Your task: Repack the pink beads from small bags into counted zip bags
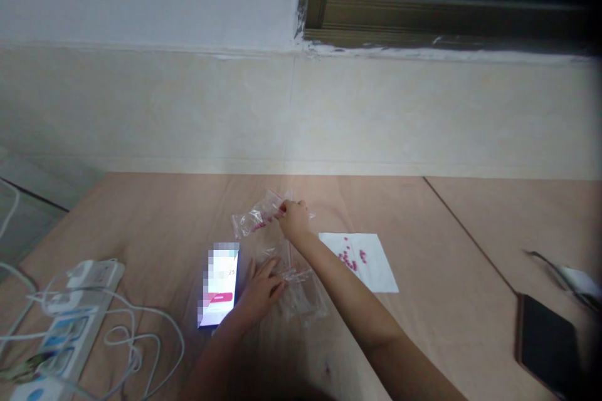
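Note:
My right hand [295,220] reaches to the far part of the wooden table, its fingers pinched on a clear zip bag [249,220] with small pink pieces inside. Nearer to me, my left hand [261,293] lies with fingers outstretched, touching other clear plastic bags [305,297] spread on the tabletop. Beyond my right forearm, a white paper sheet [379,272] carries several small pink pieces [348,260], partly hidden by the arm. What the pink pieces are is too small to tell.
A lit phone [220,285] lies just left of my left hand. At far left are a white power strip [91,307] and tangled white cables [136,351]. A dark tablet-like device [548,341] lies at right, near a black cable [550,266]. A tiled wall [197,113] bounds the table [451,250].

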Demonstrator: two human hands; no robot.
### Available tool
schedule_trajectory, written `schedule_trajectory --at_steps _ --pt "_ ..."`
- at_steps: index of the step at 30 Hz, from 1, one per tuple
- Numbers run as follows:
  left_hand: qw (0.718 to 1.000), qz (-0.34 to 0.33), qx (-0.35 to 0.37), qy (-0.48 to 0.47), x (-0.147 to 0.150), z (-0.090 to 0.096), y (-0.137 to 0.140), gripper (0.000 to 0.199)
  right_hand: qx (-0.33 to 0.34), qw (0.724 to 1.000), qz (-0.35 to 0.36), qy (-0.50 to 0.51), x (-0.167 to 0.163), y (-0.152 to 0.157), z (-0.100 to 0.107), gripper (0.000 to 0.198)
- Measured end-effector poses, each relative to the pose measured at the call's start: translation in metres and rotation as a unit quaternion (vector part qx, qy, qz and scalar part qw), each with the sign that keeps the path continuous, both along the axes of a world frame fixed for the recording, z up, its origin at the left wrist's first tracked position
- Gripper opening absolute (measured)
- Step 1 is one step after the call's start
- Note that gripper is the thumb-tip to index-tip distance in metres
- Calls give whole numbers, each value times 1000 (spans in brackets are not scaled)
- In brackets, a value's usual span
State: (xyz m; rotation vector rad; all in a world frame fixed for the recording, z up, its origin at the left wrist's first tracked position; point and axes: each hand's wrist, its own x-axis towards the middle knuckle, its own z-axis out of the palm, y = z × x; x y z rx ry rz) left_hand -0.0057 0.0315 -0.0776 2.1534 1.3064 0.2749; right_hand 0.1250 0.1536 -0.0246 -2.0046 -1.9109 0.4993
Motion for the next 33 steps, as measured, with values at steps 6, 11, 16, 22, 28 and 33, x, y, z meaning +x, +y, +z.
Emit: schedule_trajectory --at_steps 6,11,16,22,28,33 --pt "998 25 21 -44 0 5 12 22 68 989 -35 124 9 -1 25 15" --pt "980 135 31 -141 -10 50 4 23 67 962 -43 259 23 -31 38 24" --pt "966 138 -26 -216 0 84 -11 34 -1 905 -35 425 21 -99 20 28" --pt "966 58 -85 -235 12 75 -23 27 -98 789 -36 605 23 -148 5 39" --pt "975 34 -113 -187 12 81 -26 19 -139 803 -26 579 40 -157 17 34" --pt "978 0 -118 -173 11 86 -19 19 -161 796 -7 583 40 -160 21 32"
